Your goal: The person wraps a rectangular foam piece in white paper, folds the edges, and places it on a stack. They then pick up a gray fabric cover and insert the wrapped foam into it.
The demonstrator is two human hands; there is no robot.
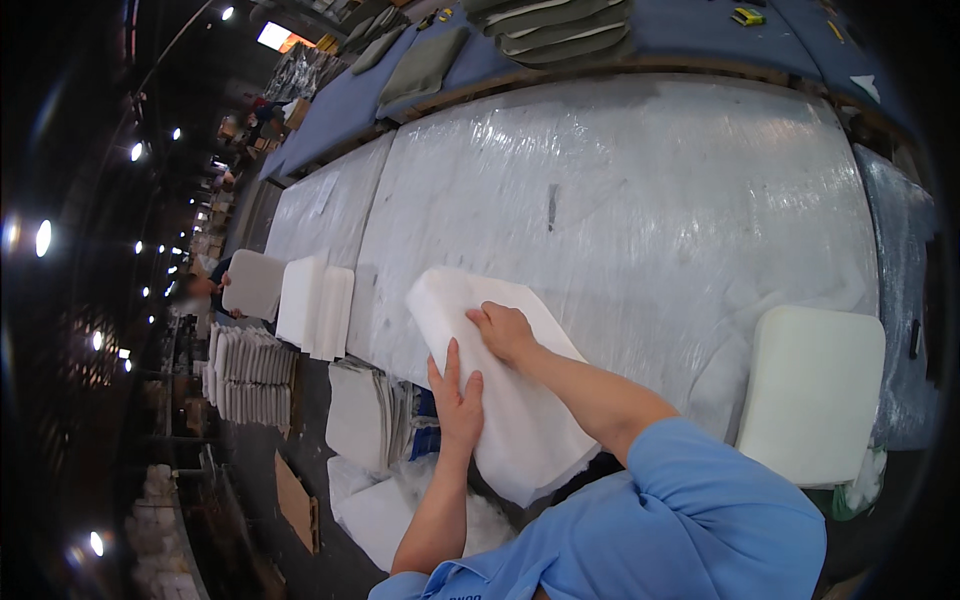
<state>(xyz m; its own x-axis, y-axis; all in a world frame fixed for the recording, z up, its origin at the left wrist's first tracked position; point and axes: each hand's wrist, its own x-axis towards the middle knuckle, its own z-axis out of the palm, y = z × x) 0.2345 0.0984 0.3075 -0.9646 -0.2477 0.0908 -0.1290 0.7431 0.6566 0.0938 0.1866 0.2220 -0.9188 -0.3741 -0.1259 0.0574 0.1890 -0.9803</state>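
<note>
From the head camera, looking down: a long worktop wrapped in clear plastic film runs away from the person, and a thick white sheet of fluffy wadding lies at its near edge, one end on the film and the other hanging off toward the person's body. The left hand lies flat on the sheet's left side, fingers straight and spread, gripping nothing, seemingly pressing the soft stuff down so it stays put. The right hand sits higher up on the sheet, fingers curled into its top surface, knuckles up; it looks like a pinch on the wadding, though how tight I cannot tell. At the near right corner a cream foam cushion rests apart from both hands. Along the left edge stands a stack of white pads, and beside it another person's hand holds a pale panel. Below the edge, more wadding scraps lie heaped.
</note>
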